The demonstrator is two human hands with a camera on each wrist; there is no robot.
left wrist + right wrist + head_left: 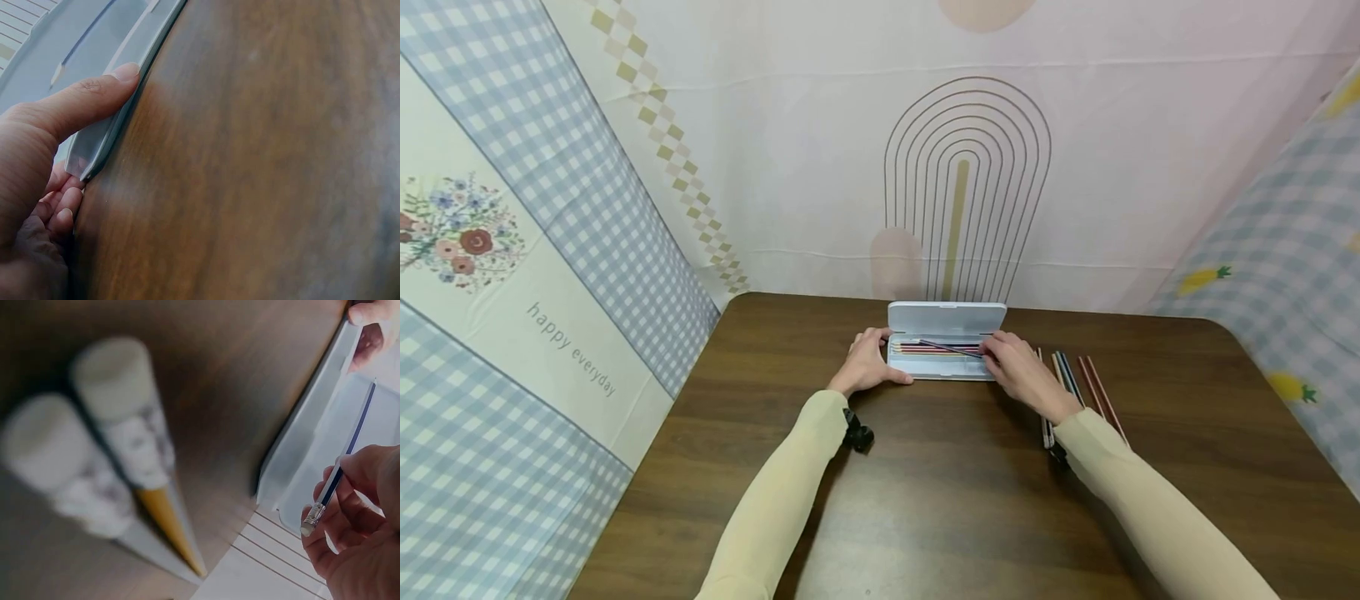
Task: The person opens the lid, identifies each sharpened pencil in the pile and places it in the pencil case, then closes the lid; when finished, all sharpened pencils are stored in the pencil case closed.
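A light blue pencil case lies with its lid raised near the back of the table, several pencils inside it. My left hand grips its left end; the left wrist view shows the thumb over the front edge of the case and the fingers at its end. My right hand pinches a blue-and-white pencil near its eraser end between thumb and fingers. That pencil slants over the case, its tip toward the left hand. The case's right end is partly hidden by my right hand.
On the brown table, right of the case, lie red pencils and other pencils, partly behind my right forearm. Two blurred eraser-ended pencils loom close in the right wrist view. A printed cloth hangs behind the table.
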